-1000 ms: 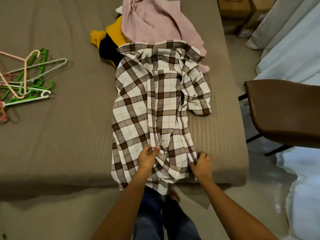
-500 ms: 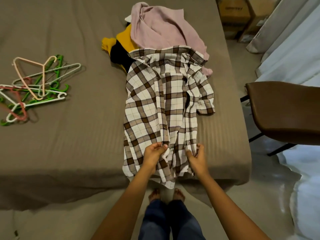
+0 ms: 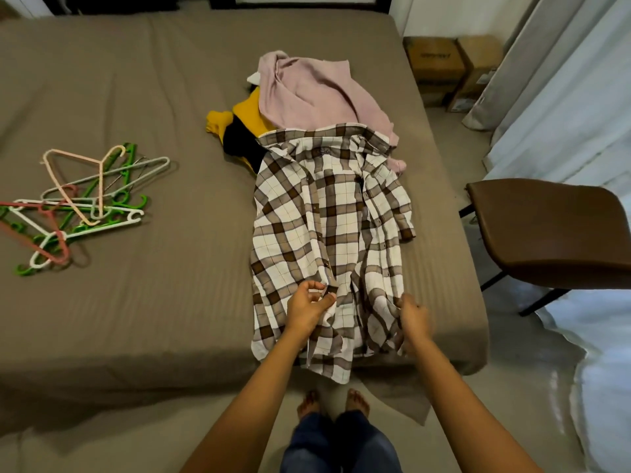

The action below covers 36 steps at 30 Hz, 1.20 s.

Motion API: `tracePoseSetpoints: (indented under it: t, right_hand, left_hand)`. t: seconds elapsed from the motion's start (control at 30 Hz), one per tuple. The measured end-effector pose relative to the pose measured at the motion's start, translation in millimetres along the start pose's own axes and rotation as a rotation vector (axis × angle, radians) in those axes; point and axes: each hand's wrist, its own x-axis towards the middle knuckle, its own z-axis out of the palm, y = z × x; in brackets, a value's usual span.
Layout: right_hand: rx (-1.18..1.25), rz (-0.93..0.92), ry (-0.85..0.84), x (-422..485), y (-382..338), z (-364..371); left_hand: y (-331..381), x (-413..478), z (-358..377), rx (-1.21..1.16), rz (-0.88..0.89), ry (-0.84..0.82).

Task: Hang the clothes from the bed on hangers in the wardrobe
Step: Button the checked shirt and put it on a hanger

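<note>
Head view, person standing at the foot of the bed.

Plaid shirt: lies flat on the bed, front up and unbuttoned. The collar is at the far end from the fingers, and the hem hangs over the bed edge just below both hands.

Left hand: fingers curled, with thumb and fingertips pinching the shirt's button edge near the lower front. The pinched cloth is directly at the fingertips; the rest of the left panel spreads away to the left of them.

Right hand: blurred. The fingers appear curled into bunched fabric at the shirt's lower right side. How tight the grip is cannot be told.

Beyond the fingers, past the shirt collar: a pink garment lies over a yellow garment and a black garment, and the collar overlaps the heap.

Well to the left of the left fingers: a loose pile of hangers on the bed, in green, white, pink and grey.

To the right of the right fingers, off the bed: a brown chair.
</note>
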Motion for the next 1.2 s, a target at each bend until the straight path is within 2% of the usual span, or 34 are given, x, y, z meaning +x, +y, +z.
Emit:
tracePoseSetpoints:
  t: [0.07, 0.1, 0.17, 0.37, 0.5, 0.67, 0.8, 0.93, 1.07, 1.2]
  right_hand:
    - [0.252, 0.271, -0.161, 0, -5, 0]
    - [0.28, 0.34, -0.217, -2, -6, 0]
    - [0.175, 0.361, -0.27, -1, -2, 0]
    - [-0.037, 0.185, -0.173, 0, 1, 8]
    - [-0.002, 0.133, -0.15, -6, -9, 10]
    - [0.074, -0.088, -0.245, -23, -12, 8]
    - [0.191, -0.053, -0.382, -27, -13, 10]
    - [0.181, 0.036, -0.338, -27, -13, 12]
    - [0.126, -0.103, -0.267, -30, -16, 16]
    - [0.254, -0.118, -0.372, -37, -22, 21]
  left_hand:
    - [5, 0, -1, 0.011, 0.013, 0.004]
    - [7, 0, -1, 0.018, 0.017, 0.001]
    - [11, 0, -1, 0.038, 0.031, -0.012]
    - [19, 4, -2, 0.077, 0.07, -0.068]
    - [26, 4, -2, 0.038, 0.054, -0.087]
    - [32, 2, -2, 0.006, 0.028, -0.111]
    - [37, -1, -2, -0.008, 0.021, -0.115]
    - [38, -3, -3, -0.005, 0.012, -0.117]
    - [42, -5, -4, -0.02, 0.009, -0.111]
    - [43, -9, -3, -0.016, 0.01, -0.1]
